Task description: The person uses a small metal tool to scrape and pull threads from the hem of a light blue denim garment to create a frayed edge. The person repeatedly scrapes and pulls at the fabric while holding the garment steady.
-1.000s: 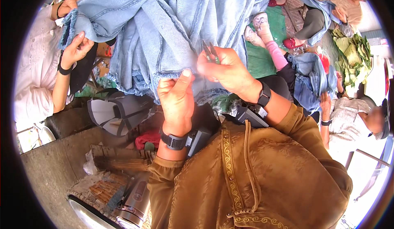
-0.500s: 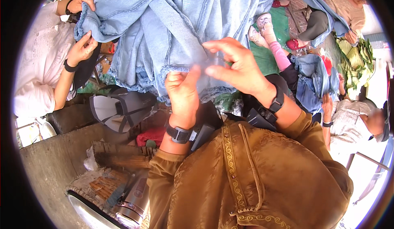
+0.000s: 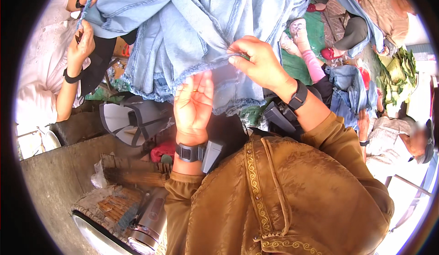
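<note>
A heap of light-blue jeans with frayed hems hangs in front of me at the top middle. My right hand pinches the hem edge of one leg between thumb and fingers, drawing its corner to the right. Palm up, my left hand lies just under the same frayed hem, its fingers stretched out and touching the edge. A ring shows on one finger. Whether the left thumb presses the cloth I cannot tell.
At the left a co-worker's hand holds a small dark tool by a denim strip. Below stand a grey and black visor-like object, a concrete wall and a metal flask. Other people with denim and leafy greens are at the right.
My left hand has moved down-left and turned palm up beneath the hem. My right hand has closed from a loose spread onto the hem's corner. The co-worker's lower hand has shifted left.
</note>
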`<state>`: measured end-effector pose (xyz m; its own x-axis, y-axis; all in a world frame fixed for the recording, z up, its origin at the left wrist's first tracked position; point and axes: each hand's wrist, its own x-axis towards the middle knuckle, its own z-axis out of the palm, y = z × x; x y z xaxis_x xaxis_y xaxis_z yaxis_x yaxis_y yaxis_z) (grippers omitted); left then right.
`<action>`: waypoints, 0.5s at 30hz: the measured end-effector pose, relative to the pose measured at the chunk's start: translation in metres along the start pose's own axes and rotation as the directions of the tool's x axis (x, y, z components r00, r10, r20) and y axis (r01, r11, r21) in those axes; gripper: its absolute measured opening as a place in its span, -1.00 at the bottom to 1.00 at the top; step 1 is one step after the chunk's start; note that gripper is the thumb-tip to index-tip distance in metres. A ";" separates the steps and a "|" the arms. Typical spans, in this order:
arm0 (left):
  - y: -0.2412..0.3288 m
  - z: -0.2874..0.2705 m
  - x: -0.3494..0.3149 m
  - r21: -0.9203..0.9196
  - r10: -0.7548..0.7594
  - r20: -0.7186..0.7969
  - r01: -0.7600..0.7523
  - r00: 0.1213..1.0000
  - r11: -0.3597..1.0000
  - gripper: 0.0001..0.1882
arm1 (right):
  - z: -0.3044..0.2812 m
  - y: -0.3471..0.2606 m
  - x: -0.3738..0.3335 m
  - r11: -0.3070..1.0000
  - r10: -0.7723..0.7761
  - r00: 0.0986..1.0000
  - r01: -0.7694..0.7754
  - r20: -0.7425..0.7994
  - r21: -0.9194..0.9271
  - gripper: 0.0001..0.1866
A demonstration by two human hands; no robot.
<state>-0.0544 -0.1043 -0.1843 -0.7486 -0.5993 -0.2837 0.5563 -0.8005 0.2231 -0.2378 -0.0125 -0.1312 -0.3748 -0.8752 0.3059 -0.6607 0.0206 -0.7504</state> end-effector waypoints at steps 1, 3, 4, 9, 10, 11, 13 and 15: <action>-0.002 0.006 0.000 0.069 0.031 0.043 -0.034 0.999 0.997 -0.85 | -0.001 -0.002 0.000 0.997 -0.065 0.996 0.067 -0.054 0.034 -0.83; -0.004 0.009 0.000 0.157 0.082 0.137 -0.104 0.987 0.982 -0.87 | 0.001 -0.023 0.003 0.973 -0.188 0.968 0.207 -0.164 0.105 -0.80; -0.006 0.011 0.001 0.161 0.091 0.098 -0.106 0.991 0.981 -0.87 | 0.005 -0.029 0.004 0.973 -0.186 0.972 0.203 -0.144 0.114 -0.79; -0.013 0.011 0.002 0.151 0.105 0.024 -0.108 0.994 0.983 -0.87 | 0.031 -0.036 0.014 0.992 -0.121 0.993 0.121 0.000 -0.038 -0.78; -0.013 0.011 -0.001 0.151 0.105 0.034 -0.109 0.994 0.983 -0.87 | 0.034 -0.035 0.014 0.990 -0.081 0.996 0.085 0.042 -0.109 -0.79; -0.013 0.016 -0.004 0.232 0.130 0.048 -0.137 0.990 0.963 -0.90 | 0.034 -0.029 0.016 0.983 -0.086 0.993 0.098 0.078 -0.153 -0.84; -0.016 0.022 -0.016 0.660 0.380 0.117 -0.358 0.917 0.661 -0.90 | 0.036 -0.023 0.012 0.995 -0.075 0.995 0.079 0.064 -0.064 -0.85; -0.014 0.025 -0.018 0.883 0.603 0.394 -0.468 0.694 -0.038 -0.76 | 0.029 -0.017 0.011 0.995 -0.102 0.994 0.101 0.027 0.012 -0.85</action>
<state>-0.0577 -0.0819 -0.1593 -0.3262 -0.8949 0.3047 0.0107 0.3188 0.9478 -0.2121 -0.0364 -0.1320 -0.2882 -0.8853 0.3650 -0.6878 -0.0739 -0.7222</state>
